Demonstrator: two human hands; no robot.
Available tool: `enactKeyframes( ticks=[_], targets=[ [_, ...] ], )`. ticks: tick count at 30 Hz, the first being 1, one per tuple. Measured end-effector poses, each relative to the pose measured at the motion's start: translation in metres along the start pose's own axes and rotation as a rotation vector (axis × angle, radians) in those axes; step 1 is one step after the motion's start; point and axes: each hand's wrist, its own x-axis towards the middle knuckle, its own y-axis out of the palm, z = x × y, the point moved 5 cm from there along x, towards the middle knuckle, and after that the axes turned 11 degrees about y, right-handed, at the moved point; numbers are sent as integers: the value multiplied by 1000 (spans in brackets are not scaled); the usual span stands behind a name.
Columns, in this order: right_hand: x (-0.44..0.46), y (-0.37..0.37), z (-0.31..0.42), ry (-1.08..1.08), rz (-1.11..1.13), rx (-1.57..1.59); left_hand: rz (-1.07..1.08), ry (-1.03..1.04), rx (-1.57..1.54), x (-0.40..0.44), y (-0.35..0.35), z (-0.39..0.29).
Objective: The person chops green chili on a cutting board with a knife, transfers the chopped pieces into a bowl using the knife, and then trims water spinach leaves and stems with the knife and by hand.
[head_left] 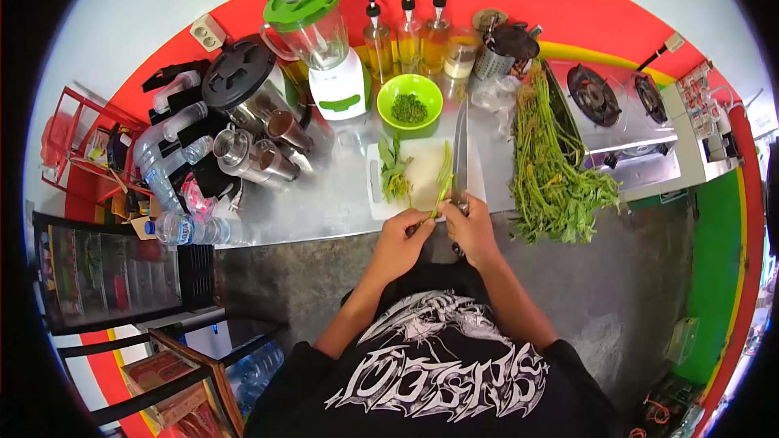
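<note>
My left hand (404, 237) is closed on a thin green stem (441, 197) at the front edge of a white cutting board (422, 164). Beside it, my right hand (473, 231) is wrapped round the handle of a long knife (461, 150), its blade pointing away from me, and its fingertips meet the stem. More green stalks (446, 162) lie on the board's right part, and a leafy bunch (394, 170) on its left. Behind the board stands a green bowl (385, 101) with chopped greens. A large pile of leafy stalks (552, 170) lies to the right.
A blender (337, 85) and three pump bottles (408, 32) stand at the back. Metal cups (251, 158) and plastic bottles (187, 229) are at the left. The gas stove (621, 118) is at the right. The steel table's front edge (324, 237) runs before me.
</note>
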Motion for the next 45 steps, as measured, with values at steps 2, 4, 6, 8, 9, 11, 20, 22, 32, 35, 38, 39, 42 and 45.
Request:
enactKeyframes(
  ticks=[2, 4, 6, 8, 9, 11, 20, 22, 32, 35, 38, 39, 42, 45],
  targets=[
    [-2, -2, -8, 34, 31, 72, 26, -80, -193, -3, 5, 21],
    [-7, 4, -2, 71, 65, 166, 38, -97, -198, -3, 4, 29],
    [-3, 2, -8, 70, 29, 176, 43, -109, -219, 2, 6, 34],
    [0, -3, -10, 92, 25, 226, -30, -194, -342, 3, 5, 42],
    [0, -7, -8, 93, 21, 215, -33, -193, -352, 5, 6, 43],
    [2, -15, -10, 82, 24, 162, -96, -255, -373, 2, 3, 49],
    [17, -80, -41, 165, -130, 234, -354, -397, -94, 22, -5, 144],
    [24, -89, -39, 177, -133, 199, -392, -378, 42, 25, -5, 148],
    [53, -89, -14, 221, -5, 176, 59, -157, 41, 62, 73, 49],
    [59, -83, -19, 276, 116, 267, 88, -185, 88, 70, 81, 47],
    [56, -77, -11, 277, 194, 202, 71, -156, 59, 68, 79, 44],
    [56, -77, -8, 285, 202, 195, 59, -163, 59, 65, 76, 42],
    [58, -70, -2, 151, 171, -80, -4, -203, 53, 58, 65, 32],
    [60, -57, 3, -86, 126, -145, -102, -159, -30, 58, 62, 21]
  ],
)
